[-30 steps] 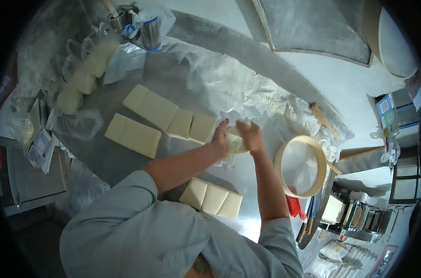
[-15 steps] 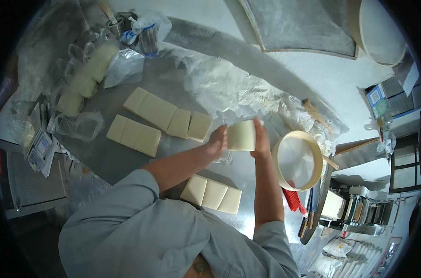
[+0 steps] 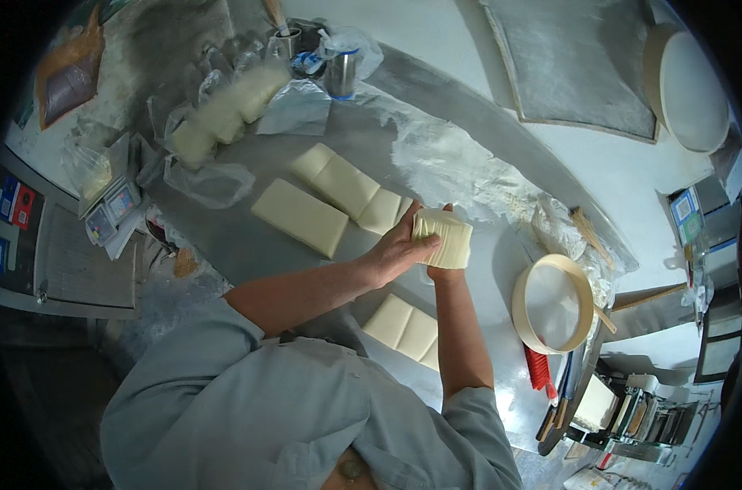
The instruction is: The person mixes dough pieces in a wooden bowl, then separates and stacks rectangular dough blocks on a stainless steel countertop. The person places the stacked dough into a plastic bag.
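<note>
A thick stack of pale square dough wrappers [image 3: 451,233] is held above the metal worktable [image 3: 492,306], its layered edge showing. My left hand [image 3: 394,253] grips the stack from the left, thumb laid across the layers. From beneath and behind, my right hand [image 3: 446,275] holds the same stack; most of its fingers are hidden, with a fingertip showing at the top. Left of my hands, a row of wrapper stacks [image 3: 334,181] lies on the table beside another pale stack [image 3: 299,216]. Nearer my body are more wrapper stacks [image 3: 399,325], partly covered by my right forearm.
Flour [image 3: 452,155] is spread along the table's back. A round sieve [image 3: 520,306] stands on the right, near a red object [image 3: 538,371] and long-handled tools [image 3: 557,404]. Bagged pale pieces [image 3: 224,114], a metal canister [image 3: 340,77] and a scale [image 3: 113,214] are at left.
The stack has turned in my hands, bringing its layered edge into view. My left thumb has moved across it, and my right hand has gone underneath. The whole view has shifted.
</note>
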Available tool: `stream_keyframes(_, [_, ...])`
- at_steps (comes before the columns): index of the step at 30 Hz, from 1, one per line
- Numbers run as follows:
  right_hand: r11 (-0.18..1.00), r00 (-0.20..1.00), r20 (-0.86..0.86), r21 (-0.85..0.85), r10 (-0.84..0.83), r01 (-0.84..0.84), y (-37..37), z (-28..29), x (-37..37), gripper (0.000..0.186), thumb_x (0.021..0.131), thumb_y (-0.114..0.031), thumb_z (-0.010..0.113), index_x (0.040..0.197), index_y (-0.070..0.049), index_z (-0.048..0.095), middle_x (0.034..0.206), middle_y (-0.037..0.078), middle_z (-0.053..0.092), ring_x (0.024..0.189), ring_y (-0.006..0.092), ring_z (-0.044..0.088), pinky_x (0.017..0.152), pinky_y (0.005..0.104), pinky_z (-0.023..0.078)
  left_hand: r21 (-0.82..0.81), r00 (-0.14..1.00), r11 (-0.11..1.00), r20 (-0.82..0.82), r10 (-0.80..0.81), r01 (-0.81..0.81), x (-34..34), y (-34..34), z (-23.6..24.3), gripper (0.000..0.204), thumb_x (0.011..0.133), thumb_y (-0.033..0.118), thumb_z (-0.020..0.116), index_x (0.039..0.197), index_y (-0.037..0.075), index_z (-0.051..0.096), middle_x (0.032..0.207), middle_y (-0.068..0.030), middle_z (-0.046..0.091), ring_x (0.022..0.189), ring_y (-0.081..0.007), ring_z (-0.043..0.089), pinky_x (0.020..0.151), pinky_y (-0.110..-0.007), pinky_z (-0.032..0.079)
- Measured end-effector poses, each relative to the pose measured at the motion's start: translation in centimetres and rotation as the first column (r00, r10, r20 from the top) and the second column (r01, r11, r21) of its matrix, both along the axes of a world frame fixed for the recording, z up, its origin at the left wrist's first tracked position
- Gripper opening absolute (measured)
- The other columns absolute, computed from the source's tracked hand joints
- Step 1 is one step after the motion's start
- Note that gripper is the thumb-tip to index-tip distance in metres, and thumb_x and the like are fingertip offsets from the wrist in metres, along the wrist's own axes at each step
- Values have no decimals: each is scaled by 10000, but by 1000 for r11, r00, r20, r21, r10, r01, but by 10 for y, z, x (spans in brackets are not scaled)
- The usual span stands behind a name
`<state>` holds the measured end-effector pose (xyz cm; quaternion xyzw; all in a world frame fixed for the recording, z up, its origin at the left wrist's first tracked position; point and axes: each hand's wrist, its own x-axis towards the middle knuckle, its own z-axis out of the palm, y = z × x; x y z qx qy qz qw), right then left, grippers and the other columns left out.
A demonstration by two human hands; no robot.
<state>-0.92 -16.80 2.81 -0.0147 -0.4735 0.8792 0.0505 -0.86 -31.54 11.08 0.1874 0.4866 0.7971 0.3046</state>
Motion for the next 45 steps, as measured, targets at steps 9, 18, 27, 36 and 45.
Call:
stream_keyframes(9, [94, 964, 14, 995, 266, -41, -168, 138, -41, 238, 789, -230, 615, 869, -11, 567, 738, 137, 610, 660, 226, 609, 594, 315, 461, 389, 765, 892, 493, -414, 232, -84, -197, -46, 648, 880, 582, 322, 1128, 15, 513, 996, -69, 580, 924, -167, 555, 802, -308, 442])
stream_keyframes(18, [992, 927, 356, -65, 120, -104, -317, 67, -97, 530, 880, -454, 429, 1170, -12, 465, 1089, 133, 540, 997, 220, 523, 872, 344, 405, -79, 943, 996, 333, -2, 29, -127, -353, -35, 564, 824, 277, 621, 1262, 48, 348, 1119, -71, 493, 1023, -160, 488, 869, -328, 417])
stream_keyframes(27, [934, 783, 554, 26, 283, -356, -395, 37, -130, 437, 821, -207, 575, 1198, -28, 445, 1090, 103, 550, 1011, 217, 537, 878, 363, 428, -726, 988, 673, -149, 46, -141, -191, -442, -104, 440, 884, 392, 455, 1126, 26, 483, 1041, -79, 524, 970, -249, 490, 842, -371, 397])
stream_keyframes(36, [953, 723, 630, -265, 285, -144, -460, -84, -224, 375, 813, -125, 580, 1153, -27, 458, 1052, 123, 559, 934, 271, 573, 808, 418, 489, -330, 622, 914, 671, 402, -236, -241, -463, -165, 678, 864, 611, 161, 1322, 150, 356, 1321, -90, 399, 1179, -243, 404, 950, -399, 346])
stream_keyframes(45, [601, 879, 444, 754, -172, -264, -460, -62, -209, 444, 641, -220, 711, 975, 15, 538, 920, 153, 587, 826, 277, 578, 736, 377, 444, -688, 840, 659, 135, 525, -302, -198, -503, -247, 610, 829, 563, 398, 1244, 116, 419, 1242, -100, 430, 1103, -246, 424, 951, -417, 308])
